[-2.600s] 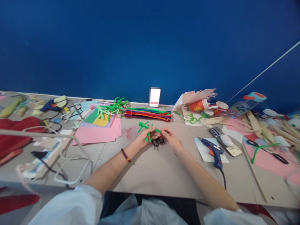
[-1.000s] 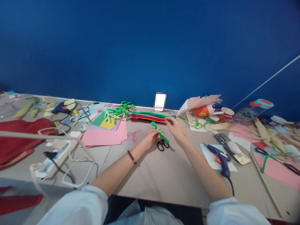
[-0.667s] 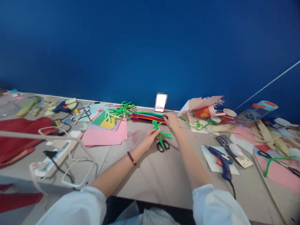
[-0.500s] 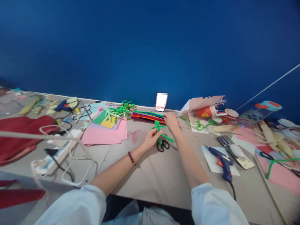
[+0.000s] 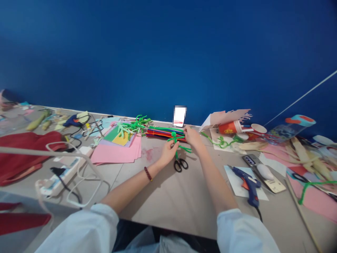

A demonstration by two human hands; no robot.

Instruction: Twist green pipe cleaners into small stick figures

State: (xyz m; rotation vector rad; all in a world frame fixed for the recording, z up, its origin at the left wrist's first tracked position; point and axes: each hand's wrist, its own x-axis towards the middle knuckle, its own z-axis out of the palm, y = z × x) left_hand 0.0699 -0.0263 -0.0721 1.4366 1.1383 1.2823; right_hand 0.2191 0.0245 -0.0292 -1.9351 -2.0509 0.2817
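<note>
My left hand is closed around the body of a small figure bent from green pipe cleaners. Its round head points away from me and its limbs stick out to the right. My right hand reaches to the right end of a bundle of coloured pipe cleaners, fingers pinched on the ends there; how many strands they grip is hidden. Just below the figure, black-handled scissors lie on the table, their blades mostly covered by my left hand and the figure.
Behind the bundle a phone leans on the blue wall. Coloured paper and green pipe-cleaner shapes lie left, near a power strip with loose cables. To the right are a glue gun, paper cups and a stick.
My right hand has left the green figure and moved forward to the bundle's right end. In my left hand the figure has turned so its head points toward the wall. The scissors show more.
</note>
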